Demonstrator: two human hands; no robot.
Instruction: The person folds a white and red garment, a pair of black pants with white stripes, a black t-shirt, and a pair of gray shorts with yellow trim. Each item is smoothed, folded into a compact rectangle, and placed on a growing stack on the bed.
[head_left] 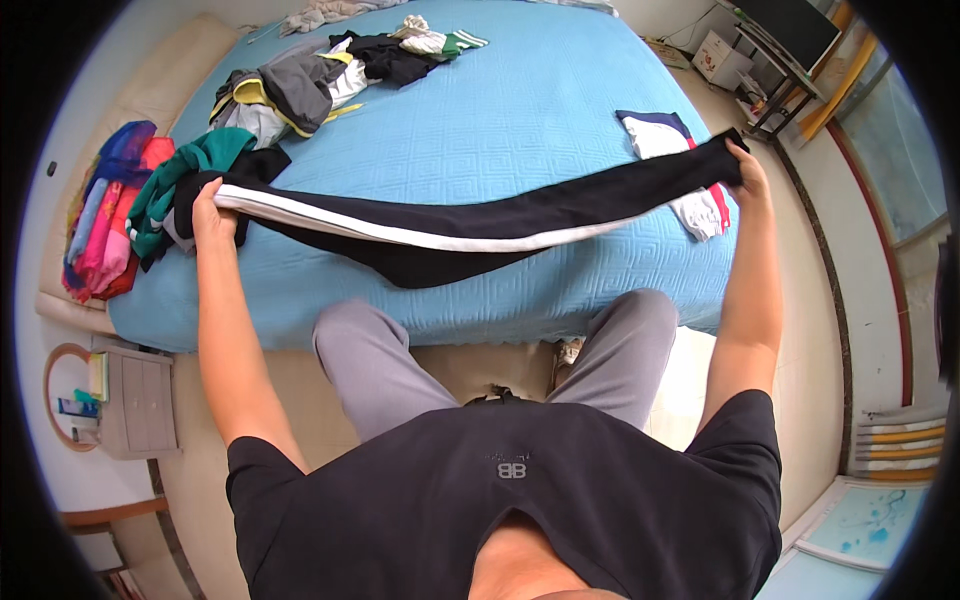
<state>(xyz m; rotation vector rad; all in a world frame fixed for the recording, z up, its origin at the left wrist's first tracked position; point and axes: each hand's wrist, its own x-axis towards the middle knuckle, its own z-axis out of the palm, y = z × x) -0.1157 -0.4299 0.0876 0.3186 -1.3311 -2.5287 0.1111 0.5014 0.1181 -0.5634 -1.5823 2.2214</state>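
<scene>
A pair of black pants (410, 225) with a white side stripe stretches lengthwise between my two hands, over the near part of the bed. My left hand (212, 212) is closed on one end, beside the green and black clothes. At the other end, my right hand (748, 175) grips the black cloth. The middle sags, and a lower fold of black fabric hangs under the stripe. Partly behind the right end lies folded white, navy and red clothing (655, 137) on the bed. Some fingers of both hands are hidden by the cloth.
A blue quilted bedspread (540, 100) covers the bed. Grey, yellow and black clothes (290, 85) are heaped at the far left. Green clothing (190, 165) and bright pink and blue fabrics (110, 220) lie at the left edge. A small drawer cabinet (138, 400) stands lower left.
</scene>
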